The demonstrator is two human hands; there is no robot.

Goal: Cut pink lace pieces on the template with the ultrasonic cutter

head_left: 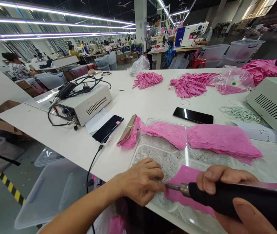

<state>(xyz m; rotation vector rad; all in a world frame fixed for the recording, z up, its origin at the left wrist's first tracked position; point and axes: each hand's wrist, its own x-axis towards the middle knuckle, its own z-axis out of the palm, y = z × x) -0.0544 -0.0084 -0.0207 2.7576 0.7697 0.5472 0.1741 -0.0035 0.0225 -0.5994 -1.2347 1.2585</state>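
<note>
My right hand (236, 191) is wrapped round a black handpiece (214, 195) with a tapered metal tip, held almost level and pointing left. Its tip meets the left edge of a pink fabric piece (183, 177) lying on a clear plastic sheet. Right at that edge, my left hand (144, 182) is closed, fingers curled and pressed together on the fabric beside the tip; the fingertips are partly hidden. Behind my hands lie two stacks of pink lace, the left stack (167, 133) and the right stack (222, 139). A banded lace bundle (130, 131) with cardboard lies left of them.
A grey box (87, 102) with a corded handpiece on top stands left, another vented box (275, 107) right. Two phones, the left phone (107, 128) and the black phone (193, 116), lie on the white table (138, 100). Pink strips (148, 79) and elastic loops (241, 114) lie farther back.
</note>
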